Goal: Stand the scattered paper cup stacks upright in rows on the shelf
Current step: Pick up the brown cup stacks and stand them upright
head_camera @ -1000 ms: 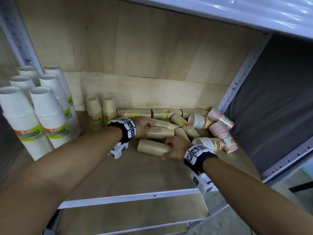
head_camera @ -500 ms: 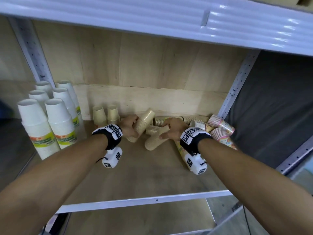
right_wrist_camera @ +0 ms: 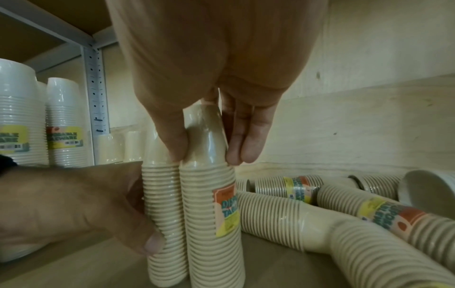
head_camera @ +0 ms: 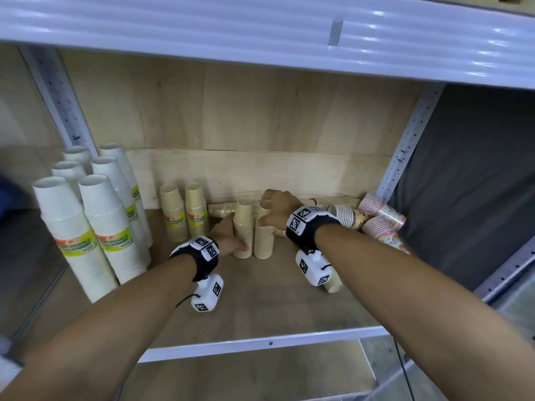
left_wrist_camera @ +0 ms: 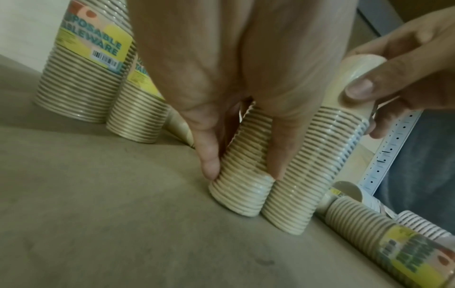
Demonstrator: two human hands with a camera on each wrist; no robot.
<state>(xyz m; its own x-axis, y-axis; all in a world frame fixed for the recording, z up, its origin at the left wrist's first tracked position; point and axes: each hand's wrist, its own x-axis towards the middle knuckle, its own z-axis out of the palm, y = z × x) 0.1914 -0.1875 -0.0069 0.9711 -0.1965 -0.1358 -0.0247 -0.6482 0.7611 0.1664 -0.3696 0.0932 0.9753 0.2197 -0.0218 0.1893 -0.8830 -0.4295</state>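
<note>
At centre frame, gripping two upright ribbed beige paper cup stacks (head_camera: 254,230), left hand (head_camera: 231,235) low, right hand (head_camera: 275,209) pinching top; careless release topples both.

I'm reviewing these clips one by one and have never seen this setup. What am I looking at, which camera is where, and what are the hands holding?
No machine: a person wearing a head camera and one camera on each wrist. On the wooden shelf, the left hand grips one upright beige paper cup stack low down; the right hand pinches the top of the neighbouring beige stack. Tall white cup stacks stand at left; more beige stacks and pink patterned cups lie toppled at right.
</note>
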